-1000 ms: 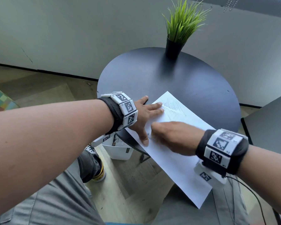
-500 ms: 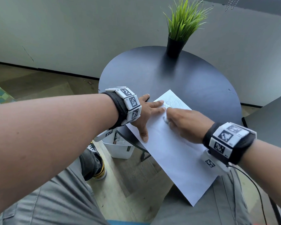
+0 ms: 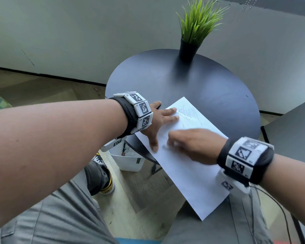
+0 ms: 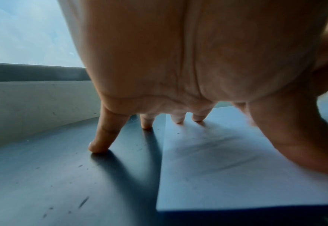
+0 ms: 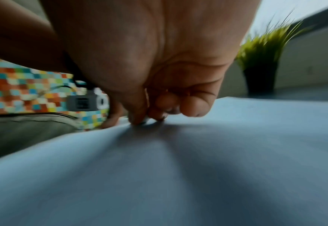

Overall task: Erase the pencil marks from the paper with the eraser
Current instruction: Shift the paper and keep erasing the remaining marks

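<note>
I held the paper (image 3: pixel 192 166) flat on the round black table (image 3: pixel 209 81) with my left hand (image 3: pixel 158 120), fingers straight and spread: thumb and two fingertips on the sheet near its left edge, the other two on the bare tabletop beside it. My right hand (image 3: pixel 192 145) sat on the middle of the sheet, fingers curled tight and bunched at the tips. The right wrist view showed those fingertips (image 5: pixel 140 117) pressed to the paper, pinching something small and pale that I took for the eraser (image 5: pixel 145 120); blur kept me from seeing it clearly.

The pencil marks (image 3: pixel 188 115) lay at the far corner of the sheet, just right of my left fingertips and beyond my right knuckles. They looked faint, with a rubbed pale streak through them, yet loose lines remained.

To do this step well, I judged the strokes should be short and run away from the holding hand, so the sheet stays taut and does not buckle. The near end of the paper overhung the table above my lap, so firm pressure belonged only over the supported part. The potted grass plant (image 3: pixel 195 32) stood at the far edge, well apart from the work.
</note>
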Demonstrator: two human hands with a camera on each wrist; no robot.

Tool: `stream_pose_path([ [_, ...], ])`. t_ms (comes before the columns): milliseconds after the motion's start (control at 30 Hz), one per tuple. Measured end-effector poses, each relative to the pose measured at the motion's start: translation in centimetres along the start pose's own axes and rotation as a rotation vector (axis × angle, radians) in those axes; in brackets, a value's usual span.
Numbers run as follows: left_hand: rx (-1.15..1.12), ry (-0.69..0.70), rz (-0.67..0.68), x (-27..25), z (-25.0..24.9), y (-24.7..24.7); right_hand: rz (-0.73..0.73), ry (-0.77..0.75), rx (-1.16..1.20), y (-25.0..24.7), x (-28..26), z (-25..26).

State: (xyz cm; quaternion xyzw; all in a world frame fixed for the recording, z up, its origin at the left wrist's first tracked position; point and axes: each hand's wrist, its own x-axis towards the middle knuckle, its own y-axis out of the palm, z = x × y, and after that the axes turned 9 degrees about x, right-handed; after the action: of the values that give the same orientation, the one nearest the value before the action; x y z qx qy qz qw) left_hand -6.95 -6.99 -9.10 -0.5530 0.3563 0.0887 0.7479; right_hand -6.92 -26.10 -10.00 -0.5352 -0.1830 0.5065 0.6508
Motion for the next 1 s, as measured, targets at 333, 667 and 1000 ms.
stream_pose_path([
  [333, 0.021, 0.012, 0.001, 0.5, 0.1, 0.1, 0.024, -0.021, 0.013, -0.4, -0.3, -0.5],
  [667, 0.041, 0.008, 0.000, 0.6, 0.1, 0.0, 0.035, 0.028, 0.019, -0.3, -0.3, -1.2],
  [1000, 0.056, 0.005, -0.006, 0.4, -0.1, -0.2, 0.045, 0.058, 0.004, -0.5, -0.2, -0.7],
])
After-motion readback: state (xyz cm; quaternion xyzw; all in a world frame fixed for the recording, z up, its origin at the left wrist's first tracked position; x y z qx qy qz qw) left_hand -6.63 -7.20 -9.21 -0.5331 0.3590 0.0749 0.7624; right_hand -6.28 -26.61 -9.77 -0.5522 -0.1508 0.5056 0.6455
